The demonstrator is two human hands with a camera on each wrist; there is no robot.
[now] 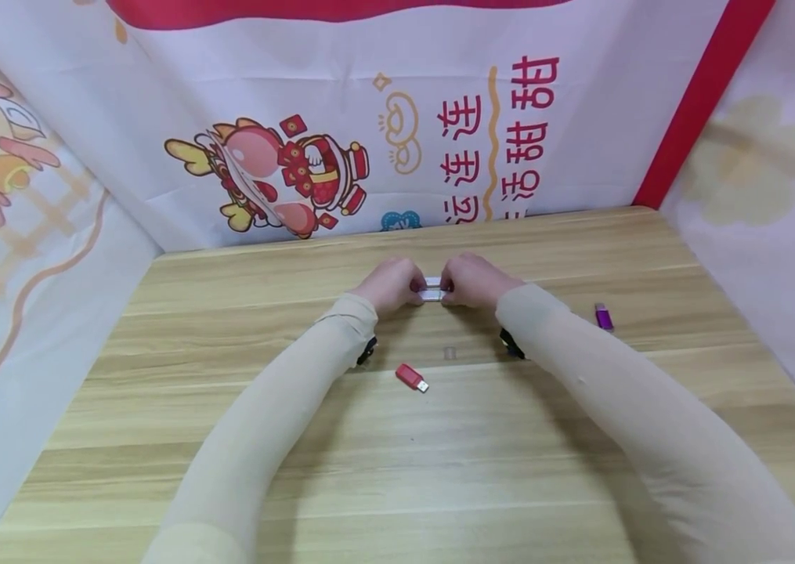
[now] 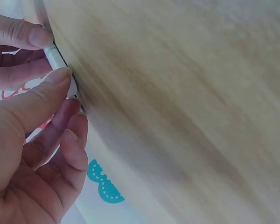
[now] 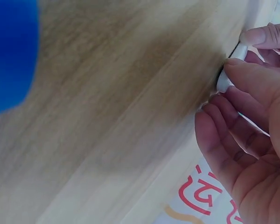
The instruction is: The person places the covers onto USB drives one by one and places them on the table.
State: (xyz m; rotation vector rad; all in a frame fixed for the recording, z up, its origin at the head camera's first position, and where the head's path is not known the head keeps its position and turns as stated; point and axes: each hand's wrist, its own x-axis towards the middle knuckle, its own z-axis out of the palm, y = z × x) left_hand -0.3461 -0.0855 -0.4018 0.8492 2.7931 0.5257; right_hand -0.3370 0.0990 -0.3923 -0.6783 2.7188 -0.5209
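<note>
With clamped fingers point(image 2: 58, 77), your left hand point(image 1: 392, 285) and right hand point(image 1: 476, 280) pinch the slim white piece point(image 1: 432, 295), which lies between them at the bench's point(image 1: 341, 486) far side.

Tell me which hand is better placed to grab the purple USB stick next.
The right hand, I'd judge: the purple USB stick lies to its right, near the right sleeve, while the left hand is farther away. Both hands pinch the white piece, so the right would probably release first.
</note>
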